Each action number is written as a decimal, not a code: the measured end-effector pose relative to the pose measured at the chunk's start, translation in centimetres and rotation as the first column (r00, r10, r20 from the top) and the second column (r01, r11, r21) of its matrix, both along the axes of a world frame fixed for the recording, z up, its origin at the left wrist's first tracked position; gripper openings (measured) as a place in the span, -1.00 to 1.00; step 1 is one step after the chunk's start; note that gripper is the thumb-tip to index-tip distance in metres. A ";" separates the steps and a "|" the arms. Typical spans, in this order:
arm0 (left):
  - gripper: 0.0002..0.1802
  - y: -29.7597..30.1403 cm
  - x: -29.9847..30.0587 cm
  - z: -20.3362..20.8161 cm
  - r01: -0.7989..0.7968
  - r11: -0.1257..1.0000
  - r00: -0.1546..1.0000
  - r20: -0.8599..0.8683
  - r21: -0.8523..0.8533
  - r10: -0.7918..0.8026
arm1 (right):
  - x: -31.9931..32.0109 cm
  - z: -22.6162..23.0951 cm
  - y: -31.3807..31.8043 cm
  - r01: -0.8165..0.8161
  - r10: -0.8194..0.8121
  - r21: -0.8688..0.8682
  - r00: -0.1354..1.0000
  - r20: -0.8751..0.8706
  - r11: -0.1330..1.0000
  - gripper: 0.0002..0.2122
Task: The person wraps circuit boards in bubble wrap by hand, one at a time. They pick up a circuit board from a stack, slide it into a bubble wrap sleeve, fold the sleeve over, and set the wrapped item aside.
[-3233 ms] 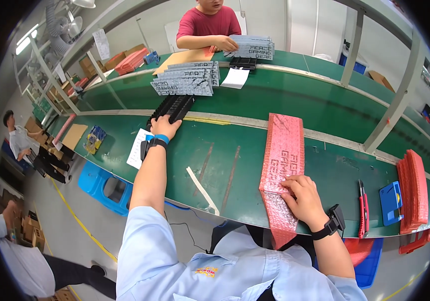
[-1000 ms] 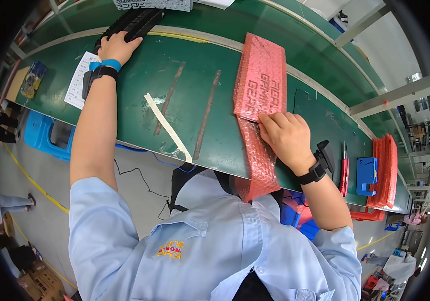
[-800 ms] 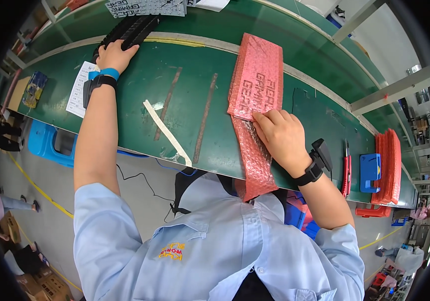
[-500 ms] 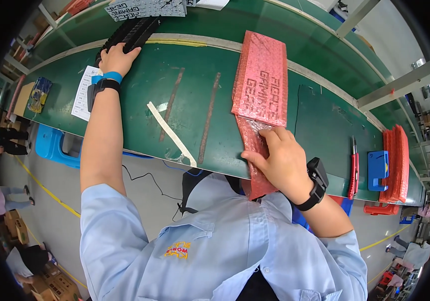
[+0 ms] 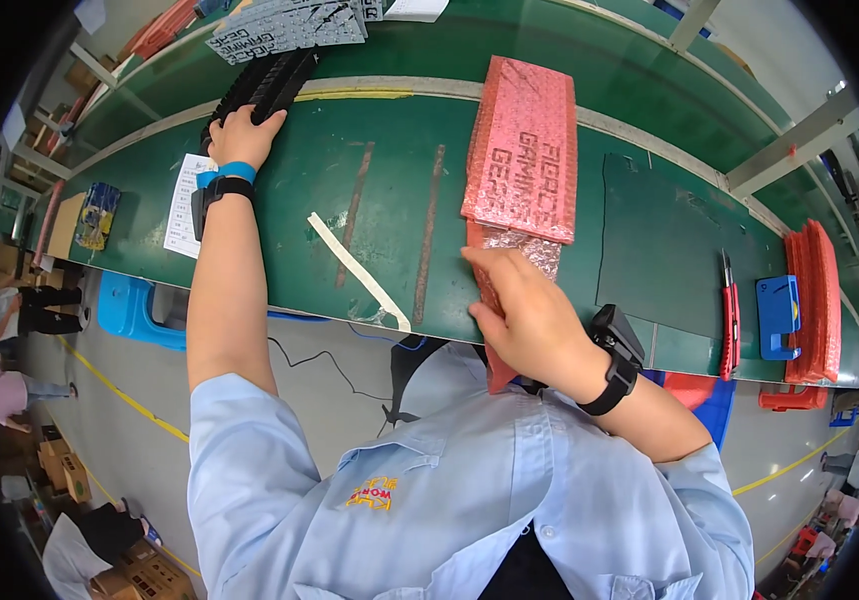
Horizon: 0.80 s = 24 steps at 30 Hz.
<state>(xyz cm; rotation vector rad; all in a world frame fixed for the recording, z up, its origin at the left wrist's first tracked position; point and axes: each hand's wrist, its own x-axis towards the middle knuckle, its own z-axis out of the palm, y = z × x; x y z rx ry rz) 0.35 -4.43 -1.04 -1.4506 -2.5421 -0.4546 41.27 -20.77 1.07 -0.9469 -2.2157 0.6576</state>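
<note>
The pink bubble-wrap sleeve (image 5: 524, 130) lies lengthwise just beyond the right hand (image 5: 527, 315), presumably so its near flap (image 5: 541, 250) falls within reach. That hand is half open over the flap, thumb and forefinger apart; contact is unclear. The left hand (image 5: 241, 138) drapes over black ribbed pieces (image 5: 286, 85), perhaps steadying them; whether it grips cannot be told.

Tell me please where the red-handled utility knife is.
The knife lies at right on the green table in the head view, between the right hand and the blue plastic object.
</note>
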 end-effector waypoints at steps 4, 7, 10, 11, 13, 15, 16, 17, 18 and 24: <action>-0.19 0.2 0.1 0.0 0.005 1.000 1.000 -0.001 0.000 -0.005 | -0.2 -0.5 -0.1 -0.083 0.067 0.117 0.988 0.138 0.990 -0.55; -0.20 0.2 0.1 0.0 0.010 1.000 1.000 -0.010 0.004 -0.010 | -0.3 -0.8 0.1 -0.099 0.086 0.127 0.991 0.100 0.987 -0.55; -0.20 0.2 0.1 0.0 0.018 1.000 1.000 -0.020 0.010 -0.018 | 0.0 -0.7 0.0 -0.135 0.128 0.146 0.990 0.059 0.980 -0.57; -0.21 0.1 0.0 -0.1 0.017 1.000 1.000 -0.015 0.013 -0.017 | 0.4 -0.6 -0.1 -0.169 0.165 0.158 0.985 0.042 0.973 -0.60; -0.22 0.2 0.1 -0.1 0.017 1.000 1.000 -0.001 0.019 -0.016 | 1.4 -0.3 0.3 -0.193 0.193 0.178 0.981 0.022 0.965 -0.62; -0.22 0.1 0.3 0.1 0.018 1.000 1.000 -0.004 0.021 -0.018 | 2.4 -0.1 1.8 0.034 -0.044 0.224 0.998 0.038 0.974 -0.60; -0.23 0.0 0.3 0.2 0.015 1.000 1.000 0.000 0.022 -0.015 | 3.1 0.4 2.7 0.039 -0.047 0.224 0.998 0.032 0.974 -0.60; -0.23 0.0 0.3 0.2 0.014 1.000 1.000 0.004 0.024 -0.014 | 3.7 1.3 3.6 0.114 -0.150 0.239 0.979 0.135 0.964 -0.57; -0.23 -0.2 0.3 0.3 0.020 1.000 1.000 -0.002 0.025 -0.020 | 4.1 1.8 4.3 0.186 -0.249 0.261 0.939 0.235 0.947 -0.55; -0.22 -0.1 0.7 0.3 0.029 0.999 1.000 0.006 0.031 -0.029 | 4.5 1.6 4.8 0.260 -0.337 0.240 0.861 0.380 0.935 -0.48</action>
